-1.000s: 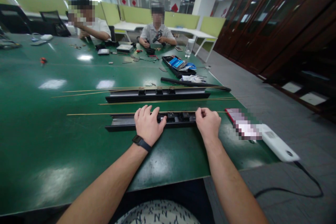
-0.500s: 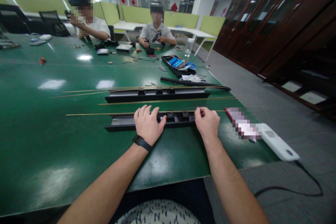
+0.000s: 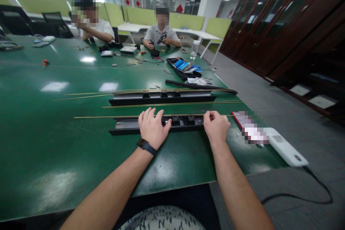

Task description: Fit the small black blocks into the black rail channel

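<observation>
The thin rod (image 3: 107, 117), pinched by the right hand (image 3: 217, 126), has been drawn slightly rightward, its left overhang shortened, with the spread left hand (image 3: 153, 128) laid over the black rail (image 3: 185, 128)

Left hand (image 3: 152, 127) palm-down, fingers apart; right hand (image 3: 217, 127) in a thumb-and-finger pinch; both forearms (image 3: 113, 187) forward.

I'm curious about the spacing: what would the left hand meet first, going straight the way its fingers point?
The left hand would likely meet the thin gold rods just short of the farther rail; the hand's height is unclear.
</observation>
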Available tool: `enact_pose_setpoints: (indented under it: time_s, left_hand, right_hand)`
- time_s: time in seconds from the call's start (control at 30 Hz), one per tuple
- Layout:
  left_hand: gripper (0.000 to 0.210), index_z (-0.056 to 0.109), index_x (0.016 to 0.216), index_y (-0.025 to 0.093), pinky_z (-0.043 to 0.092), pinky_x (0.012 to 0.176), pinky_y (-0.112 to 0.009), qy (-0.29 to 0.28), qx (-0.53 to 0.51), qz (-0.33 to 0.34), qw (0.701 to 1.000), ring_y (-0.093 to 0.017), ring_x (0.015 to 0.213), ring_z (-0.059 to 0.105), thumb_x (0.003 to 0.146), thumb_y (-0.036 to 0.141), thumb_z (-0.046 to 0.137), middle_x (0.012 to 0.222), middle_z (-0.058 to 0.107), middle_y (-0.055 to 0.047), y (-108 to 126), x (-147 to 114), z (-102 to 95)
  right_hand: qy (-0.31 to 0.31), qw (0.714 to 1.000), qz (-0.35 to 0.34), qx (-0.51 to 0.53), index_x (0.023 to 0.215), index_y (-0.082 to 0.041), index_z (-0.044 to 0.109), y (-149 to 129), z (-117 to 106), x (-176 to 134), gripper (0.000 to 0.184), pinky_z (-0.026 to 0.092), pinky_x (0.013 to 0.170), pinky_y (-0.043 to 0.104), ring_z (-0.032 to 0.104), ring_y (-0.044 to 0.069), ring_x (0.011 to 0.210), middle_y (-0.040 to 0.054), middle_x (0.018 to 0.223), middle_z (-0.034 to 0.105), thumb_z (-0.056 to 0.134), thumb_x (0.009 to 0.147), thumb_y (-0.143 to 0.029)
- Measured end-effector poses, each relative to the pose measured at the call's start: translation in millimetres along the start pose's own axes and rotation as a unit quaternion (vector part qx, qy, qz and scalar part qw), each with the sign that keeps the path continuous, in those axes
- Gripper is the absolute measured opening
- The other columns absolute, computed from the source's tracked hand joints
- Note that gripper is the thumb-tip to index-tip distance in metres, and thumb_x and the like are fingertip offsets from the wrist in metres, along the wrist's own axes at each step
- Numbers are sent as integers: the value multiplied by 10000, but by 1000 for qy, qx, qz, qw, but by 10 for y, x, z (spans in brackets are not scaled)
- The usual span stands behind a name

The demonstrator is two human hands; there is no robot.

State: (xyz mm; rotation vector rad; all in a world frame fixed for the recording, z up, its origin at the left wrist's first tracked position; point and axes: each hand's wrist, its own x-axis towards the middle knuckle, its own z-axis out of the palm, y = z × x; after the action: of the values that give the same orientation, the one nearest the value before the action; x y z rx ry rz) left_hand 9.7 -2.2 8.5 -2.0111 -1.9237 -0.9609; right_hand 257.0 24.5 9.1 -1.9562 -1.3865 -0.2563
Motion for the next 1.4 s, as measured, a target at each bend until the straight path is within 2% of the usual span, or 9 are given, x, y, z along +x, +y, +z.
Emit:
enact_pose_setpoints:
  time_s: [0.17,0.4,0.6,0.8,1.2,1.4]
  left_hand:
    - [425,763,1243,224,362,1201,-558,-4,-4,-2,1000,-359,1374,570,918,489,692,1344,714,-161,0,2,-5]
    - [408,770,1225,226,350,1208,-559,-2,-11,-4,1000,-356,1376,565,927,487,674,1343,713,-163,-2,-4,7]
    - [413,765,1233,230,345,1214,-555,-6,-11,-5,1000,-353,1386,556,931,493,662,1349,710,-160,-4,-6,9]
    - [409,761,1235,234,346,1218,-556,-7,-12,-5,1000,-355,1387,553,932,488,654,1352,706,-164,1,-8,-3]
    - [414,761,1240,233,340,1223,-553,-10,0,1,1000,-352,1390,552,940,495,648,1350,707,-159,1,-10,-4]
    - [409,760,1237,234,351,1212,-551,-8,1,0,1000,-352,1384,558,936,493,661,1346,710,-156,-4,-8,-5]
  right_hand:
    - [-12,1000,-7,21,834,-217,751,-10,3,-8,267,285,763,331,527,208,783,39,753,715,585,958,-385]
    - [-42,996,-67,53,845,-227,762,-49,13,-47,318,312,788,338,542,216,792,36,730,703,574,967,-452]
    - [-23,999,-36,22,755,-213,729,-48,-2,-33,333,293,784,346,528,216,798,49,741,707,564,963,-413]
    - [0,1000,0,13,782,-211,734,-30,-16,-19,287,289,794,350,541,227,832,50,769,723,572,948,-380]
    - [-36,996,-65,48,864,-216,763,-33,24,-39,309,339,801,341,556,219,802,38,731,694,584,960,-448]
    - [-20,999,-28,22,803,-216,749,-43,7,-31,301,324,804,357,543,230,810,48,739,703,587,949,-424]
